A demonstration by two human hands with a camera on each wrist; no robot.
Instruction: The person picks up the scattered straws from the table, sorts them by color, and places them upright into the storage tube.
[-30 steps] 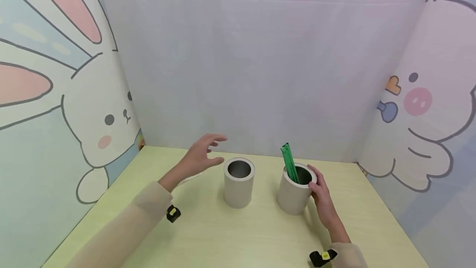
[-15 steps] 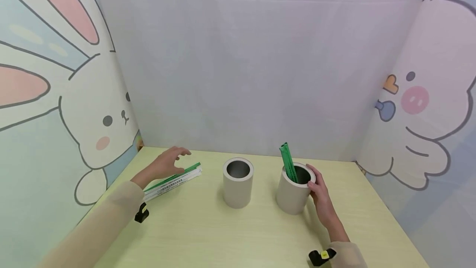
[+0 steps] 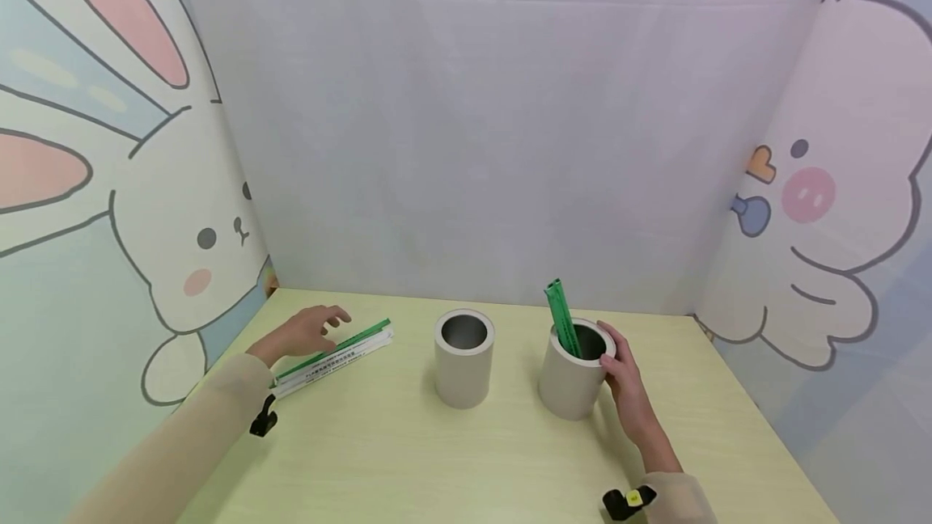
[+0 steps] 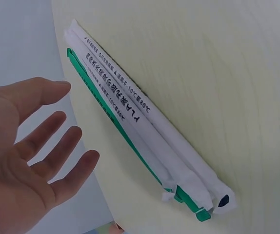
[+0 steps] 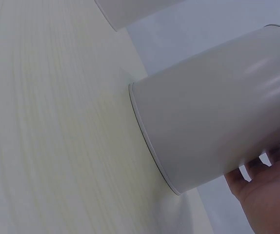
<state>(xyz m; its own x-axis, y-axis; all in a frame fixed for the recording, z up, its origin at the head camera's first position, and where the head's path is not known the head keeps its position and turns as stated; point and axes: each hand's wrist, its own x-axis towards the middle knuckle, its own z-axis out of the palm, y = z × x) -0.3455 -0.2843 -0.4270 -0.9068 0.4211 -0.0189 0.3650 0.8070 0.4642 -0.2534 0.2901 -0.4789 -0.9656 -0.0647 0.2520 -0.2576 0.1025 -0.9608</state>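
Observation:
My left hand (image 3: 300, 333) hovers just above the left end of a small bundle of paper-wrapped straws (image 3: 335, 364) on the table. In the left wrist view its fingers are spread and bent a little, apart from the straws (image 4: 130, 107); the wrappers are white with dark print, and a green one lies along the edge. At the right, my right hand (image 3: 632, 395) holds a light grey cup (image 3: 568, 390) by its rim, thumb near and fingers behind. Green straws (image 3: 564, 318) lean inside that cup. The right wrist view shows fingers on the cup's (image 5: 218, 107) side.
A second grey cup (image 3: 463, 374), upright, stands between the straw bundle and the held cup; I see nothing in its visible inside. A pale curtain (image 3: 466, 144) closes the back of the table (image 3: 408, 467). Cartoon-printed panels flank both sides.
My left hand has moved left and lower, from beside the middle cup to the straw bundle, uncovering the straws. My right hand stays on its cup.

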